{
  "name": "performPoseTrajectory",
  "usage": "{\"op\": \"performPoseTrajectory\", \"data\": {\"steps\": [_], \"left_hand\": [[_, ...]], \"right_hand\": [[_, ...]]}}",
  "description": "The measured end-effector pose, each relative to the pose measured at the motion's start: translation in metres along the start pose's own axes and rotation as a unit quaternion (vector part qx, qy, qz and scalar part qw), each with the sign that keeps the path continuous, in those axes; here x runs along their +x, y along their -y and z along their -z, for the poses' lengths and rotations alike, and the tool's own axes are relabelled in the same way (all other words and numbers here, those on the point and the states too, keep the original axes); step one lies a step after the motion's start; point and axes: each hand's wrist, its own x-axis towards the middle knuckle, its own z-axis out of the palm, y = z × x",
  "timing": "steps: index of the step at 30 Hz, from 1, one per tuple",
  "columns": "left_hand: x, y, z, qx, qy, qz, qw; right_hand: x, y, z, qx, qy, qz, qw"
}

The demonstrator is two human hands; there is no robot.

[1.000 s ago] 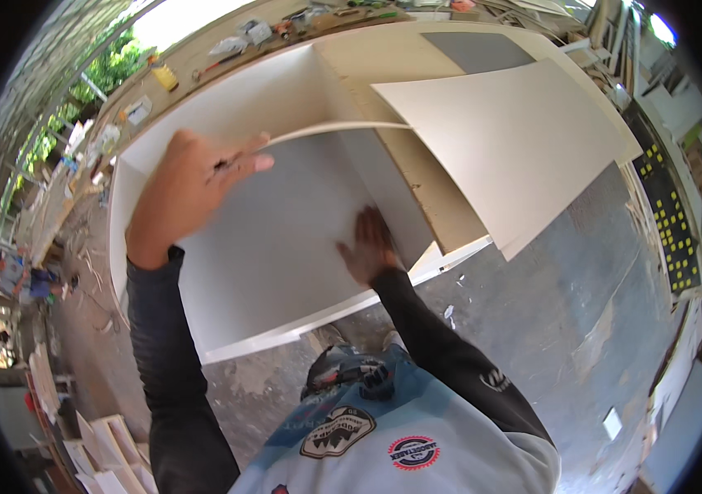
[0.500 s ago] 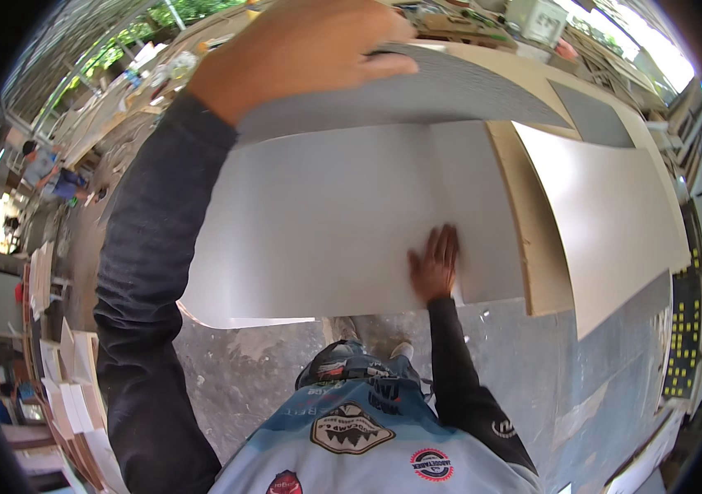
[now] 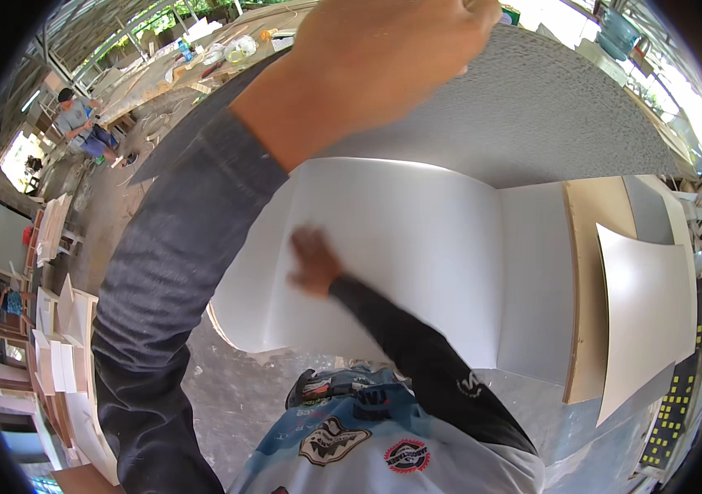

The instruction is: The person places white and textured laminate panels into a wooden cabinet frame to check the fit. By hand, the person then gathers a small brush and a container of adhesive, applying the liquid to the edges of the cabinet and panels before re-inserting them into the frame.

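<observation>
My left hand (image 3: 396, 70) is raised high at the top, its fingers closed near the upper edge of a grey, rough-textured sheet (image 3: 524, 107). That sheet stands up in a curve on the far side of a white, smooth sheet (image 3: 400, 239). Whether the two are one bent sheet I cannot tell. My right hand (image 3: 315, 262), blurred by motion, is over the left part of the white surface with its fingers apart. Whether its palm touches the surface is unclear. The white surface shows bends near its left and right parts.
A tan board (image 3: 594, 329) lies along the right end, with a loose, curved white sheet (image 3: 647, 296) over it. Cut panels (image 3: 67, 362) stand at the left. A person (image 3: 83, 128) sits far left near a cluttered bench (image 3: 149, 86). A blue water jug (image 3: 617, 34) stands far right.
My left hand has moved right and up, and the grey sheet stands higher. My right hand has swept left across the white surface.
</observation>
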Motion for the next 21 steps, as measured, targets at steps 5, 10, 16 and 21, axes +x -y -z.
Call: {"op": "performPoseTrajectory", "data": {"steps": [5,10,16,21], "left_hand": [[0.012,0.030,-0.015,-0.007,-0.090,-0.020,0.996],[0.025,0.036,-0.026,0.009,-0.161,-0.040,0.986],[0.017,0.049,-0.023,-0.004,-0.233,-0.065,0.970],[0.010,0.051,-0.017,0.026,-0.226,-0.046,0.973]], "right_hand": [[-0.097,0.072,0.030,0.167,0.064,0.178,0.968],[-0.129,-0.116,0.094,-0.102,-0.285,-0.253,0.919],[-0.070,-0.218,0.103,-0.339,-0.190,-0.424,0.818],[0.064,-0.125,0.043,-0.254,-0.112,-0.329,0.903]]}}
